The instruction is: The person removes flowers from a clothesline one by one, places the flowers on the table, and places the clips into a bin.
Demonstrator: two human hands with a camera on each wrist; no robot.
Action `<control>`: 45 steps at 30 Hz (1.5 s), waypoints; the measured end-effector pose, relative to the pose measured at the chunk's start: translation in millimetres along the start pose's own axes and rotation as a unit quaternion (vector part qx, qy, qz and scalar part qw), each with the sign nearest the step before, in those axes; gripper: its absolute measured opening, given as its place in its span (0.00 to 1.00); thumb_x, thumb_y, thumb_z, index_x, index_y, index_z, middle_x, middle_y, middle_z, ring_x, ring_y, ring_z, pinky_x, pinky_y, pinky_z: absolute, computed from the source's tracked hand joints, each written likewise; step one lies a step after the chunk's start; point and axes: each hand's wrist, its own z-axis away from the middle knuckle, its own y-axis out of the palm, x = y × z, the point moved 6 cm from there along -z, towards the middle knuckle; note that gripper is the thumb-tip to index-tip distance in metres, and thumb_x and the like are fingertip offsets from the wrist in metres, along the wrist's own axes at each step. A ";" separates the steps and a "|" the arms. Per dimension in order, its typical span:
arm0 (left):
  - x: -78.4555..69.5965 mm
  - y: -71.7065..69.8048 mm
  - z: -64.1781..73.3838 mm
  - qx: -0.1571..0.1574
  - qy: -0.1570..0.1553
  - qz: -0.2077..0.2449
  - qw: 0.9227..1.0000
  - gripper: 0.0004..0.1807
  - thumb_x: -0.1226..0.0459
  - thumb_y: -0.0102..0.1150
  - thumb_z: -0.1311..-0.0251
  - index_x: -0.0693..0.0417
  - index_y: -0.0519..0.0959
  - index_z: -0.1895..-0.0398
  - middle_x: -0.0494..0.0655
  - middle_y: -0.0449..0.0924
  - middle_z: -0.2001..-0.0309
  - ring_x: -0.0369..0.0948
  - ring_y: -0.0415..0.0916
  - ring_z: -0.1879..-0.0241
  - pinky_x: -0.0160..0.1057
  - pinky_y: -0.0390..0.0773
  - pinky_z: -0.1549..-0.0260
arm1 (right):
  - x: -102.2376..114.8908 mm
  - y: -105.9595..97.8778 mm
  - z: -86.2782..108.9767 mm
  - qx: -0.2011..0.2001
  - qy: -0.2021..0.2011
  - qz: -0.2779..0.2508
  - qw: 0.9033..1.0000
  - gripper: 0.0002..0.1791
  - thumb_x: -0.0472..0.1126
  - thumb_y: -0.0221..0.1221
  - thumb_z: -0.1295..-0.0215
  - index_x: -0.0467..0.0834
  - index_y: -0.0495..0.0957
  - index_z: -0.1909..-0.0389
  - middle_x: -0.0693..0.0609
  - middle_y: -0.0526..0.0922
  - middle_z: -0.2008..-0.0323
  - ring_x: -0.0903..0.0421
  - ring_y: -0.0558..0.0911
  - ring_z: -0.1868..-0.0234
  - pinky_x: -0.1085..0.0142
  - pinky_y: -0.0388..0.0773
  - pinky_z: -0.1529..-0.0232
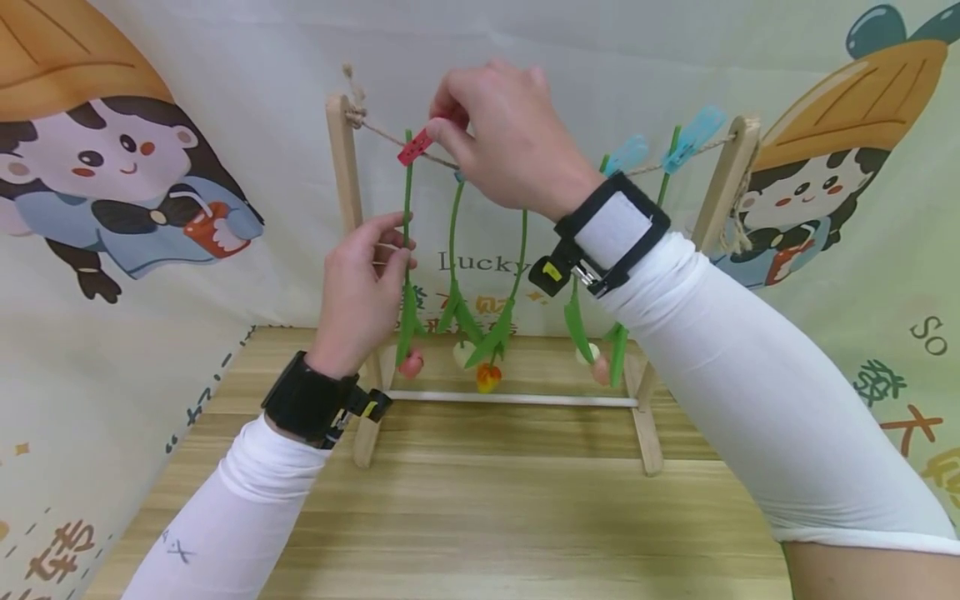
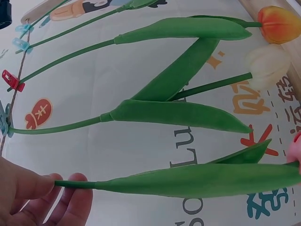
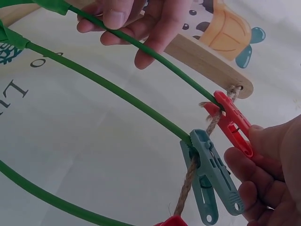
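My left hand [image 1: 363, 287] pinches the green stem of a pink artificial tulip [image 1: 411, 363] between thumb and fingers. The flower hangs head down, its stem reaching up to a twine rope [image 1: 384, 133]. Up at the rope, my right hand [image 1: 513, 137] grips the handle end of a red clothespin [image 3: 233, 123]. Its jaws sit over the rope at the upper end of that stem. Beside it a grey-blue clothespin [image 3: 217, 175] clips the neighbouring stem to the rope. A white tulip [image 2: 268, 66] and an orange tulip [image 2: 279, 23] hang close by.
Wooden posts [image 1: 347, 171] hold the rope at both ends, with a white bar [image 1: 517, 399] low between them. Light blue clothespins [image 1: 693, 138] hold more tulips at the right. The stand is on a wood-grain table [image 1: 510, 525] before a printed cloth [image 1: 285, 50].
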 end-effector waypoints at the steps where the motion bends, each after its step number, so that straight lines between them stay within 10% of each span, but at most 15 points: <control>1: -0.4 0.2 0.8 0.001 0.001 -0.001 1.000 0.20 0.74 0.53 0.31 0.59 0.75 0.37 0.48 0.80 0.58 0.42 0.80 0.62 0.35 0.80 0.64 | -0.7 -0.2 1.0 -0.003 0.001 -0.004 1.000 0.16 0.52 0.49 0.23 0.49 0.81 0.51 0.60 0.83 0.59 0.59 0.72 0.51 0.63 0.57 0.48; 25: -6.8 -2.4 22.7 0.004 0.036 -0.029 0.999 0.20 0.75 0.55 0.33 0.62 0.76 0.39 0.49 0.79 0.58 0.40 0.78 0.62 0.35 0.79 0.62 | -25.2 -19.3 32.2 -0.078 0.003 -0.069 0.995 0.14 0.49 0.54 0.25 0.45 0.82 0.52 0.57 0.82 0.60 0.58 0.71 0.57 0.61 0.55 0.45; 38: -28.3 -18.9 62.2 0.029 0.115 -0.108 0.987 0.21 0.79 0.57 0.38 0.63 0.78 0.41 0.52 0.81 0.58 0.40 0.77 0.63 0.37 0.79 0.65 | -52.7 -21.8 130.6 -0.098 0.002 -0.147 0.984 0.15 0.47 0.63 0.33 0.43 0.82 0.51 0.55 0.82 0.56 0.55 0.70 0.56 0.57 0.60 0.52; 45: -23.6 -1.3 94.8 0.089 0.130 -0.134 0.978 0.22 0.77 0.58 0.37 0.58 0.79 0.40 0.48 0.80 0.56 0.37 0.73 0.67 0.36 0.77 0.71 | -78.3 -6.0 203.2 -0.100 0.033 -0.143 0.984 0.16 0.42 0.68 0.40 0.43 0.82 0.51 0.55 0.82 0.59 0.57 0.71 0.58 0.59 0.58 0.59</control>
